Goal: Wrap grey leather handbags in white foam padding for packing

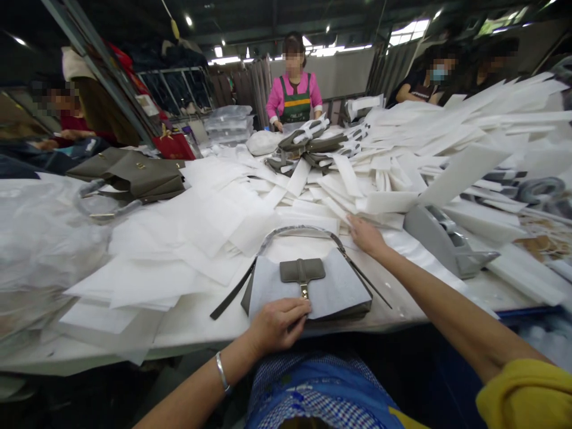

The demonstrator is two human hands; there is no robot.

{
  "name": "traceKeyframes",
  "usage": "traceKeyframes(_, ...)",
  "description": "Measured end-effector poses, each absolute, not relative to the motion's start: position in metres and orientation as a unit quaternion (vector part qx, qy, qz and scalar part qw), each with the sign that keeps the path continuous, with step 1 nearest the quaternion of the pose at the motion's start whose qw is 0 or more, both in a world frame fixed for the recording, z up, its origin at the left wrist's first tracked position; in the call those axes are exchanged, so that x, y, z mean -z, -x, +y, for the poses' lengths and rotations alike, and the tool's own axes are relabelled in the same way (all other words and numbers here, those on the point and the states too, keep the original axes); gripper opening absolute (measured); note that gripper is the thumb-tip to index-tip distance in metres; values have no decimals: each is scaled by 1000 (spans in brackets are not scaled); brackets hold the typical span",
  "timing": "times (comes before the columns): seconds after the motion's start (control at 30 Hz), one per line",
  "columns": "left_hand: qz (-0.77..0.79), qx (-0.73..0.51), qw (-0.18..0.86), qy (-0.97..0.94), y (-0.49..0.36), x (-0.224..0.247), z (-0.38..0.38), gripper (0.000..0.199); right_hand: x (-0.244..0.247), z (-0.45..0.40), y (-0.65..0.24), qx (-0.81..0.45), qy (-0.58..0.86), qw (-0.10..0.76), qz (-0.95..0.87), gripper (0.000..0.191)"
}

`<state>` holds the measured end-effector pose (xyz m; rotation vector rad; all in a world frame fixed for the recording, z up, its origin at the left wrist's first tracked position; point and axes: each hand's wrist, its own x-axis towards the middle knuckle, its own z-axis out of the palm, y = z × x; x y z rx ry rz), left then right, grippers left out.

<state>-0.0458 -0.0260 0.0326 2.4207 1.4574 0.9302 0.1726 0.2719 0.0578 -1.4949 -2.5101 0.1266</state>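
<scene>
A grey-brown handbag (263, 286) lies in front of me, with a pale sheet over its front and a flap with a gold clasp (304, 292) showing on top. Its handle (304, 229) is wrapped in clear film and arches away from me, with loose strap ends at both sides. My left hand (280, 322), a silver bangle on its wrist, has its fingers curled and pressed together at the bag's near edge, just below the clasp. Beyond the bag's right side, my right hand (367, 236) has its fingertips at the end of a white strip (336, 210) from the pile.
White sheets (179, 238) spread left of the bag, and white strips (447, 131) heap up right. A grey bag (440, 241) stands right; more grey-brown bags (134, 173) lie back left. Across the table stands a person in a green apron (295, 107); others work at the sides.
</scene>
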Motion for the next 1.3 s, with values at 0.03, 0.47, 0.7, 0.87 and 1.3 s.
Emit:
traceKeyframes(0.03, 491, -310, 86, -810, 46, -32, -26, 34, -64, 265, -173, -39, 506, 111, -854, 50)
traceKeyframes(0.47, 511, -289, 97, -804, 46, -33, -29, 34, -70, 101, -168, -28, 126, 137, -982, 61)
traceKeyframes(0.7, 518, -288, 74, -802, 45, -25, -32, 37, -48, 82, -164, -9, 146, 131, -980, 61)
traceKeyframes(0.87, 503, -301, 76, -806, 46, -28, -33, 37, -48, 73, -160, -32, 164, 123, -978, 53)
traceKeyframes(1.3, 572, -266, -74, -772, 19, -20, -24, 67, -54, 69, -166, -88, 179, 147, -969, 49)
